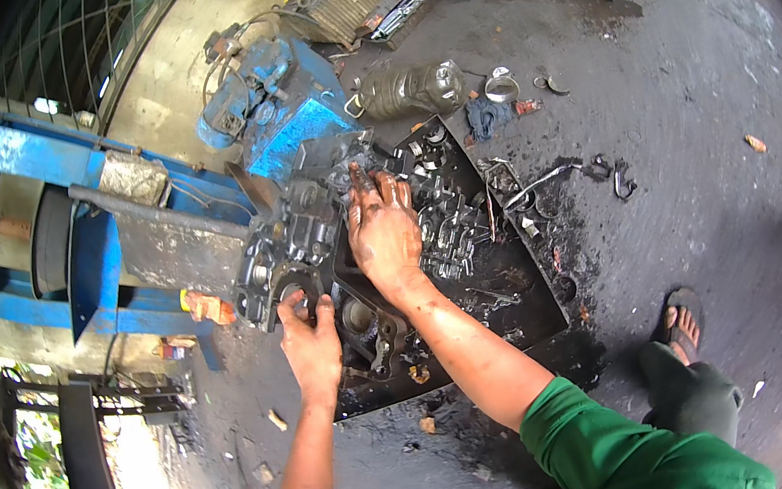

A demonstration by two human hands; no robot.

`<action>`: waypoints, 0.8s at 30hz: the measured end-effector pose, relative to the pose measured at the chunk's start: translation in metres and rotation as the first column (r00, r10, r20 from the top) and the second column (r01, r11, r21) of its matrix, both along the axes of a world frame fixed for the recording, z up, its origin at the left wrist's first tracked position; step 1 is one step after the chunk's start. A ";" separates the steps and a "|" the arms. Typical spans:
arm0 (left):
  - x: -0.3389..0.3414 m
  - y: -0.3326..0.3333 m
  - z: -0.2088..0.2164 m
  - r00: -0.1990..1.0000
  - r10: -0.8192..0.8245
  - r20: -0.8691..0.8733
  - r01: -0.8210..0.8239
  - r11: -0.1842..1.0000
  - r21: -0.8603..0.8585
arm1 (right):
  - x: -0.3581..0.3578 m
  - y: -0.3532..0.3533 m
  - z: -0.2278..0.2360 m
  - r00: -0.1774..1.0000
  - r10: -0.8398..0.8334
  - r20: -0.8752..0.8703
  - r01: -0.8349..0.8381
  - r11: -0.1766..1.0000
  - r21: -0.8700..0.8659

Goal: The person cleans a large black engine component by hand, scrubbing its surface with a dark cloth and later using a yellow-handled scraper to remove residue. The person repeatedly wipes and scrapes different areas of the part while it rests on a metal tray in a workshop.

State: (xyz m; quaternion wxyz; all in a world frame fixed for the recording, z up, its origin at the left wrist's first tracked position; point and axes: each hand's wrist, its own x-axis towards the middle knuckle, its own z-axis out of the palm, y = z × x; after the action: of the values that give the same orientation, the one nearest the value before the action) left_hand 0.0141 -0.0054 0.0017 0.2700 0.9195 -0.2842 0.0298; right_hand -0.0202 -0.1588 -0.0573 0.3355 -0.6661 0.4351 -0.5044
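Oil-blackened metal fills the center of our view: a bulky engine casting [293, 234] stands at the left edge of a black tray [532, 309] on a stained workshop floor [697, 128]. We see its surface as dark grey going to black, wet-looking and glossy along the ridges, with paler bare metal where the light catches it. Its outline is lumpy, built of bosses, recesses and raised ribs, and a round opening faces us at its near end.

Our left hand [313, 349] is at that opening, thumb and forefinger parted at the rim; the other fingers are partly hidden, and we cannot tell whether they grip. Our right hand [388, 240] reaches over the right side of the casting, back upward, its fingers stretched out long and slightly apart. Dark grease streaks its knuckles and fingers, and smudges mark the forearm below a green sleeve [592, 437].

Just beside the casting, between our forearms, we see another metal housing [389, 331] with a wide round hole, equally grimy. Small metal parts [450, 231] lie heaped in the tray to the right of our right hand, shiny with oil. Beyond the tray's far edge stand a blue machine [300, 106] and a large plastic bottle [413, 89] on its side, near a crumpled dark-blue cloth [487, 117].
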 end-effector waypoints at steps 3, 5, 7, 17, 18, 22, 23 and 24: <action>-0.002 0.000 0.001 1.000 0.009 0.000 -0.009 1.000 -0.013 | -0.007 -0.003 0.002 0.991 -0.017 0.133 0.027 0.997 -0.073; -0.004 0.000 0.003 0.999 -0.006 -0.047 0.004 0.999 -0.042 | -0.014 -0.009 0.005 0.987 0.033 0.158 -0.043 0.997 0.064; -0.005 -0.001 0.005 1.000 -0.002 0.012 0.002 1.000 -0.011 | -0.020 -0.017 0.012 0.995 0.082 0.064 -0.086 0.994 0.064; -0.008 -0.003 0.009 1.000 0.007 -0.016 -0.008 1.000 -0.025 | -0.026 -0.039 0.033 0.995 0.092 -0.030 -0.075 0.929 0.361; -0.009 -0.003 0.009 1.000 0.002 0.000 -0.002 1.000 -0.013 | -0.024 -0.040 0.031 0.991 0.117 -0.062 -0.082 0.912 0.401; -0.011 -0.002 0.010 1.000 0.003 0.007 -0.003 1.000 -0.005 | -0.024 -0.043 0.023 0.992 0.119 -0.030 -0.105 0.952 0.288; -0.010 -0.003 0.010 1.000 0.006 0.012 -0.006 1.000 -0.008 | -0.024 -0.040 0.021 0.989 0.145 -0.022 -0.135 0.955 0.264; -0.010 -0.003 0.009 1.000 0.006 0.017 -0.006 1.000 -0.009 | -0.025 -0.038 0.019 0.990 0.143 0.005 -0.141 0.967 0.211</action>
State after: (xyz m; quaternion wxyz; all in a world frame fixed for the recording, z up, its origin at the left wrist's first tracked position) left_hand 0.0041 -0.0084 0.0110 0.2714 0.9189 -0.2835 0.0397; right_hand -0.0452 -0.1967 -0.0379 0.4372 -0.6589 0.4388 -0.4267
